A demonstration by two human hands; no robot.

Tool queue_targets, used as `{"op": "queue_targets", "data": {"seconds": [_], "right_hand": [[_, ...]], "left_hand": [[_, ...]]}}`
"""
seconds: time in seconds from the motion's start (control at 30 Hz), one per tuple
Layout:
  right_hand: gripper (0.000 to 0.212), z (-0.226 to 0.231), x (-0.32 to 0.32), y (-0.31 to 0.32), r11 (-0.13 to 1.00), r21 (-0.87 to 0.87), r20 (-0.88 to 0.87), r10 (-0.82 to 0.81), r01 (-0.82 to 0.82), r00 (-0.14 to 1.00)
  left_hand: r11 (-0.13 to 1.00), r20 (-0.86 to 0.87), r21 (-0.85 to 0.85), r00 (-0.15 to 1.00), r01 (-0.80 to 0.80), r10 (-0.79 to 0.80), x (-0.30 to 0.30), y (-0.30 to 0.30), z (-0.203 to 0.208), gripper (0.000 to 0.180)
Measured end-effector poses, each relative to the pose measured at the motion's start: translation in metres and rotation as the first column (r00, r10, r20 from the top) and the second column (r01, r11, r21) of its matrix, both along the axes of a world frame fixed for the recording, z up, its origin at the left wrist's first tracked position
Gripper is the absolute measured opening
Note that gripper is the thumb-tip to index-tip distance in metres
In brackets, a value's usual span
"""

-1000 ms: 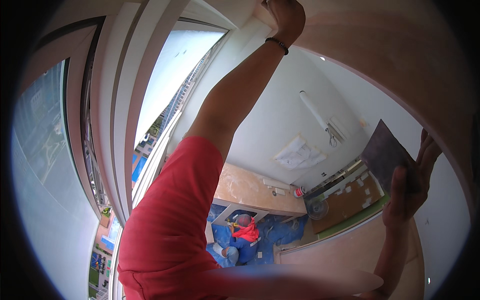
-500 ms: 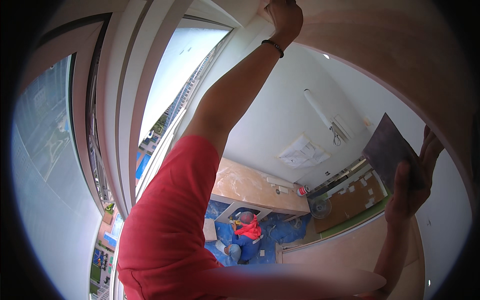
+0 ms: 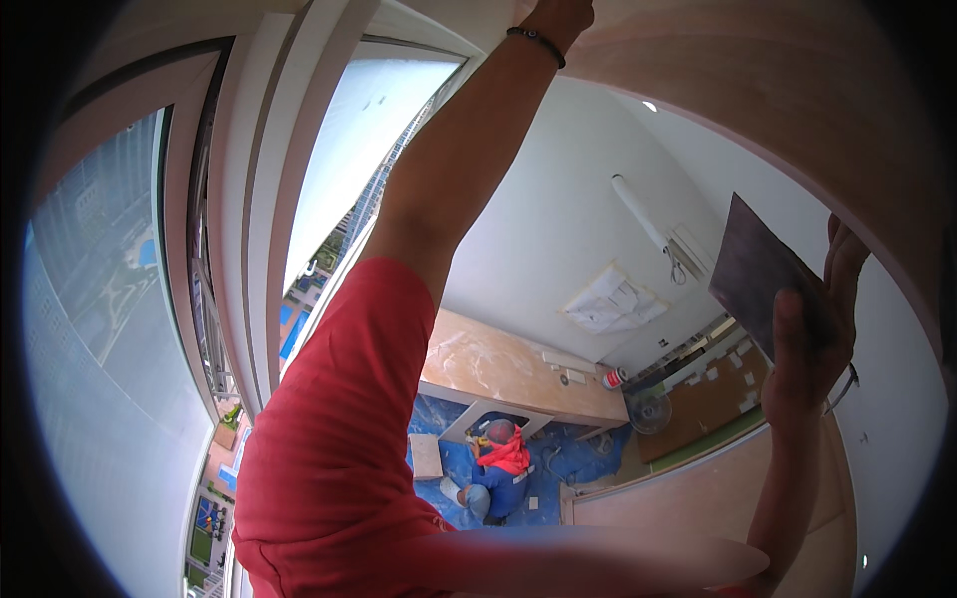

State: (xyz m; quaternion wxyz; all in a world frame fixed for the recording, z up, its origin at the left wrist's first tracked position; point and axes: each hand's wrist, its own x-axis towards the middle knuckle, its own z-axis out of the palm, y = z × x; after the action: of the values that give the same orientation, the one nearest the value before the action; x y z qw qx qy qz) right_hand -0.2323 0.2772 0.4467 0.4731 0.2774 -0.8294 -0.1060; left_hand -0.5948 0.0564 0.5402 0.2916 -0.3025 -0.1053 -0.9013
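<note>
My left arm, in a red sleeve (image 3: 329,399), reaches up past the window. Its hand (image 3: 560,18), with a dark band (image 3: 536,42) at the wrist, is at the top edge by a pinkish-brown wooden surface (image 3: 688,60); its fingers are largely cut off. On the right, my right hand (image 3: 812,359) grips a dark, flat, four-cornered sheet (image 3: 763,264), thumb across the near face and fingers behind. The sheet looks like sandpaper, but its kind is unclear. It is tilted and appears apart from the curved wooden edge above.
Below, a person (image 3: 496,473) crouches on blue floor covering (image 3: 568,453) beside a long wooden bench (image 3: 508,359). An open window (image 3: 369,130) is on the left, high above the ground outside. A fan (image 3: 650,413) stands near a brown board (image 3: 713,399). Drawings (image 3: 613,299) hang on the wall.
My left hand has slid up, farther out of view. My right hand and the dark sheet have shifted slightly left. The room and window appear slightly farther right.
</note>
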Motion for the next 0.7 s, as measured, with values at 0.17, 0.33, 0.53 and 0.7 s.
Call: {"op": "queue_targets", "data": {"seconds": [0.17,0.33,0.53,0.7], "right_hand": [[0.067,0.001,-0.004,0.002,0.998,0.052,-0.039,0.025,-0.023,0.999],[0.064,-0.006,0.008,0.011,0.997,-0.020,-0.054,0.069,-0.070,0.996],[0.058,-0.105,0.004,0.026,0.445,-0.827,0.008,0.621,-0.344,0.784],[0.056,-0.208,-0.028,0.012,-0.336,-0.938,-0.306,0.693,-0.082,0.653]], "left_hand": [[0.859,0.087,-0.082,0.855,-0.505,0.511,0.028,0.010,-0.029,0.040],[0.920,0.017,-0.014,0.920,-0.392,0.392,0.047,0.027,-0.123,0.032],[0.984,0.104,-0.068,0.979,-0.168,0.174,0.156,0.036,-0.285,0.049],[0.989,0.246,0.015,0.958,0.146,-0.145,0.237,0.053,-0.362,0.040]]}}
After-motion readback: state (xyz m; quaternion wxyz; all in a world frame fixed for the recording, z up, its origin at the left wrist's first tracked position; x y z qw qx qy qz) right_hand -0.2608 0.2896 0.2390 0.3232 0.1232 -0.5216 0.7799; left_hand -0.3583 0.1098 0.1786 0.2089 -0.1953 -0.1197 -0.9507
